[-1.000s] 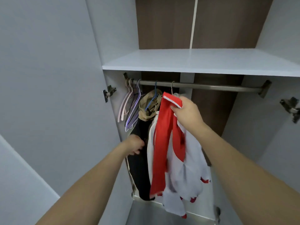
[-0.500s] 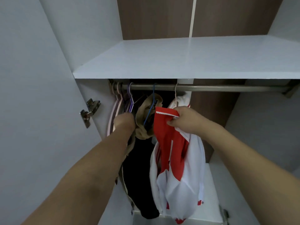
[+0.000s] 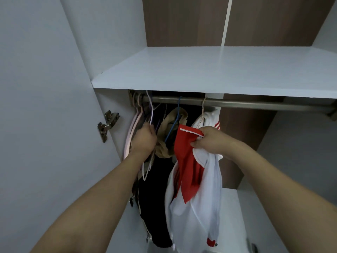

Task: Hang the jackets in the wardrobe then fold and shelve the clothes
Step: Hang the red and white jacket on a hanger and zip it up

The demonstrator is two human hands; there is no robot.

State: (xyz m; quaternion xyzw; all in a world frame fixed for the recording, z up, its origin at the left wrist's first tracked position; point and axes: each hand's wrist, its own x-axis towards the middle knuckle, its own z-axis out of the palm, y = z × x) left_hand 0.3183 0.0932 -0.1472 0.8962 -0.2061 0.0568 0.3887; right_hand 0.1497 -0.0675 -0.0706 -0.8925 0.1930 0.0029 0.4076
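A red and white jacket [image 3: 193, 194] hangs down in front of the wardrobe; my right hand [image 3: 211, 141] pinches its red collar edge. Behind it another white jacket with red stripes [image 3: 209, 119] hangs from the metal rail [image 3: 255, 104]. A black and tan jacket [image 3: 164, 152] hangs on a blue hanger [image 3: 174, 123] to its left. My left hand [image 3: 144, 139] reaches among the empty pink and purple hangers [image 3: 133, 128] at the rail's left end, fingers curled on a thin white-purple hanger wire [image 3: 151, 114].
A white shelf [image 3: 218, 70] runs above the rail, brown back panel behind it. The open white door [image 3: 45, 106] with a metal hinge [image 3: 107, 123] stands at left. A lower white shelf [image 3: 229, 207] shows under the jackets. The rail's right part is bare.
My left hand rose from beside the black jacket to the empty hangers at the rail's left end. My right hand lowered slightly with the red collar. The view moved closer and upward.
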